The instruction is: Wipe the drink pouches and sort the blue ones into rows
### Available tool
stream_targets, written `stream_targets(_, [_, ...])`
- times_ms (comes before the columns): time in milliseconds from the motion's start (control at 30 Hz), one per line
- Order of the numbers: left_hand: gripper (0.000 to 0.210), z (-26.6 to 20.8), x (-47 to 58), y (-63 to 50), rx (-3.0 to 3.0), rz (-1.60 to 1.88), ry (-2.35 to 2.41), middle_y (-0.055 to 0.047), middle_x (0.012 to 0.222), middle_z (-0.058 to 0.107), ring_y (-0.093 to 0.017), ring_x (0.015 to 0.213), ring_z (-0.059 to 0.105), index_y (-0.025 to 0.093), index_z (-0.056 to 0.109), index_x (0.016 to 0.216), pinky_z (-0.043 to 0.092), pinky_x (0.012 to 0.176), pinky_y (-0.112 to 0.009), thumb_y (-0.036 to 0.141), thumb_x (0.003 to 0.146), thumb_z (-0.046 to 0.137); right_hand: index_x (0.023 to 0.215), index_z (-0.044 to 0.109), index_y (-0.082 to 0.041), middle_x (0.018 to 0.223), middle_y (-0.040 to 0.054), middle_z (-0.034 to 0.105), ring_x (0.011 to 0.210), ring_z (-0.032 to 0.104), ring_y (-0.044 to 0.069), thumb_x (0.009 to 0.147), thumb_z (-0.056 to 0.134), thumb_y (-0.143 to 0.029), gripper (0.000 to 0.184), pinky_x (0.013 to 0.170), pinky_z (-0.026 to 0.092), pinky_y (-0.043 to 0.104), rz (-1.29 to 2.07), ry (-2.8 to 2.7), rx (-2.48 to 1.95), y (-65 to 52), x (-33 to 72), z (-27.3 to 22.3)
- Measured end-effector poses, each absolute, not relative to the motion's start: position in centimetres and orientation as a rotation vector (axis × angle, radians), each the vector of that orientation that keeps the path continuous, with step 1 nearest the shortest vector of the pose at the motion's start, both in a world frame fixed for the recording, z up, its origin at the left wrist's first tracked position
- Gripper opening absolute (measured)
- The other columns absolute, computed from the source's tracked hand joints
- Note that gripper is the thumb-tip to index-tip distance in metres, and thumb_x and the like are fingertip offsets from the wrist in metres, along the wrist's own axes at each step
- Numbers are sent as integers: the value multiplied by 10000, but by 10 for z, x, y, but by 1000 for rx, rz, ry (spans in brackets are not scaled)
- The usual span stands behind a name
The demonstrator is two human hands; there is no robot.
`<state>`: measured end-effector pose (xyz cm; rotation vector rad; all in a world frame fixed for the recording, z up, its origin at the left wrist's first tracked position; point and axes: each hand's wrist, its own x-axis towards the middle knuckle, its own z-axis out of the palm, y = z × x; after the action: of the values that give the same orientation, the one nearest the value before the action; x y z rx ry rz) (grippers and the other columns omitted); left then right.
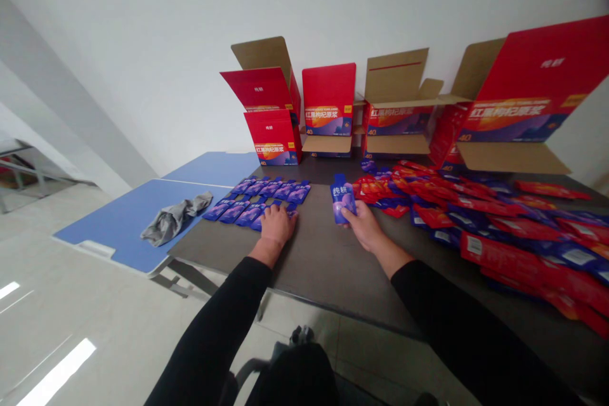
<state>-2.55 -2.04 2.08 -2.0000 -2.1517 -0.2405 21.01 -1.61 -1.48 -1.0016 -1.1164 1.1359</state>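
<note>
My right hand (364,226) is closed on a purple drink pouch (340,196), gripping its lower right corner between thumb and fingers. The pouch is upright with its printed face towards me and its spout on top. On the left, two neat rows of the same purple pouches (247,213) lie on the dark table (314,260). My left hand (277,226) rests over the right end of the nearer row, fingers spread and touching the pouches there. It partly covers those end pouches.
A large heap of red and purple pouches (504,222) covers the table's right side. Several red cartons (328,101) with raised flaps stand along the wall. To the left, a grey cloth (176,219) lies on a blue table (128,209) adjoining the dark one.
</note>
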Motion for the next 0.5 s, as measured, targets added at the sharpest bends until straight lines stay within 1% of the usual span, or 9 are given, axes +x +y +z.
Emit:
stream_targets(167, [480, 30, -24, -26, -1992, -292, -2134, -206, 1242, 580, -379, 1204, 472, 144, 640, 1196, 390, 979, -495, 493, 958, 413, 963, 492, -223, 806, -17, 644, 617, 626, 148, 747, 701, -499, 408, 533, 449, 270, 1144, -1126, -1000, -15, 211, -16])
stream_targets(267, [415, 38, -16, -31, -2068, -465, -2090, -193, 1240, 586, -367, 1225, 464, 165, 644, 1169, 354, 1026, -499, 448, 963, 420, 958, 491, -226, 810, -21, 642, 644, 634, 149, 763, 675, -477, 367, 554, 459, 271, 1164, -1115, -988, -15, 211, -16])
stream_targets(333, [348, 40, -5, -32, -2239, -668, -2060, -175, 1171, 619, -340, 1180, 509, 181, 669, 1079, 361, 1035, -467, 425, 955, 454, 954, 493, -233, 837, -21, 645, 671, 639, 149, 752, 674, -469, 360, 580, 480, 279, 1176, -1088, -972, -16, 210, -15])
stream_targets(400, [282, 39, 11, -31, -2461, -956, -2045, -150, 1058, 648, -299, 1073, 575, 194, 675, 987, 402, 1004, -414, 420, 931, 515, 957, 493, -241, 869, -17, 654, 690, 641, 153, 725, 695, -466, 382, 615, 510, 299, 1190, -1065, -951, -17, 209, -13])
stream_targets(467, [259, 35, 29, -28, -2602, -1288, -2060, -127, 1025, 647, -257, 972, 611, 200, 654, 988, 443, 953, -368, 432, 886, 603, 963, 491, -246, 892, -9, 663, 707, 643, 162, 697, 722, -462, 413, 640, 533, 320, 1203, -1055, -930, -18, 208, -10])
stream_targets(500, [290, 34, 39, -25, -2615, -1456, -2083, -123, 1065, 636, -240, 950, 618, 200, 637, 1023, 454, 935, -353, 437, 856, 649, 962, 491, -247, 906, -2, 668, 722, 644, 167, 688, 733, -457, 421, 647, 539, 326, 1206, -1058, -918, -18, 207, -10])
